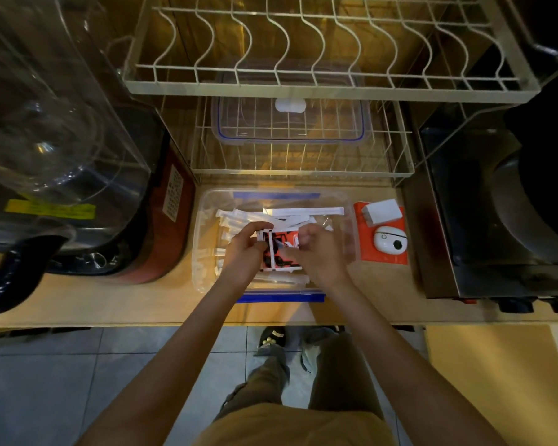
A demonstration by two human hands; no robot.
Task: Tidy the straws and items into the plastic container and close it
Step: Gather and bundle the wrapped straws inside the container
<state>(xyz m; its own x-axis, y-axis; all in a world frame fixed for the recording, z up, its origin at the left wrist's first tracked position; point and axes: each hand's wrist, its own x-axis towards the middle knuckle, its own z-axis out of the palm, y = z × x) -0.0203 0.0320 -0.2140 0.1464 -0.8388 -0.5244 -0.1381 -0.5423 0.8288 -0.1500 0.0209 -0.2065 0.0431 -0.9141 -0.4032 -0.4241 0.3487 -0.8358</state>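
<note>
Both hands, left hand (244, 249) and right hand (313, 249), gripped a red-and-white packet (279, 249) over the straws (290, 215), seemingly settling it into the container (203, 252).

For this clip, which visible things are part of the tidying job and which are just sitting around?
Part of the job:
- plastic container, open on the counter
- wrapped straws inside it
- red, black and white packet, held by left hand and right hand
- clear lid on the lower rack

Lying about:
- white box and white round device on an orange card
- dish rack
- blender jug
</note>
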